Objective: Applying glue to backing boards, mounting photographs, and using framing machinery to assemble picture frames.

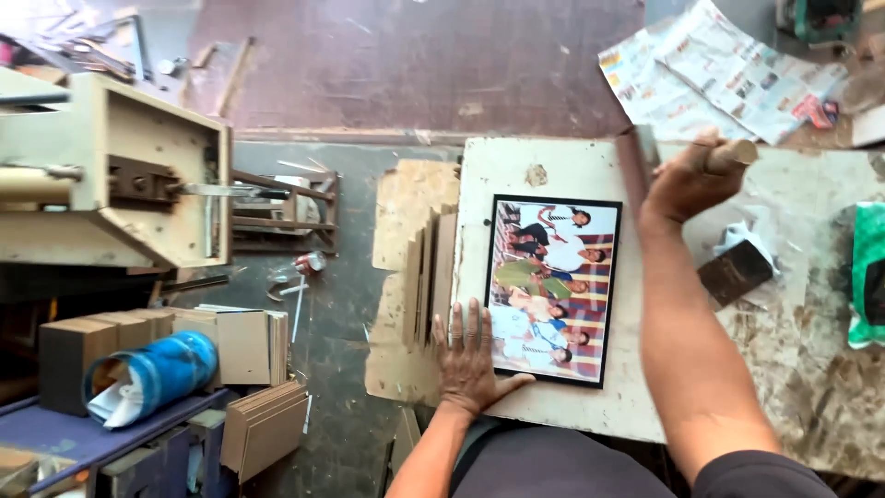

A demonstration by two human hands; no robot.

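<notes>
Under the left hand (468, 364), fingers spread flat, the framed photo (553, 289) lies on the table (811, 369); right hand (687, 180) grips a hammer (638, 166). Rigid, probably fragile: hold its edges.

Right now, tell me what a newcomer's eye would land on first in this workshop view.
The black-framed group photo lying flat on the pale, stained worktable draws the eye first; the left hand presses on its near left corner. Above the frame's far right corner, the right hand holds a wooden-handled hammer raised, its grip closed on the handle. To the left, below the table, a blue cylinder lies among stacked boards.
</notes>
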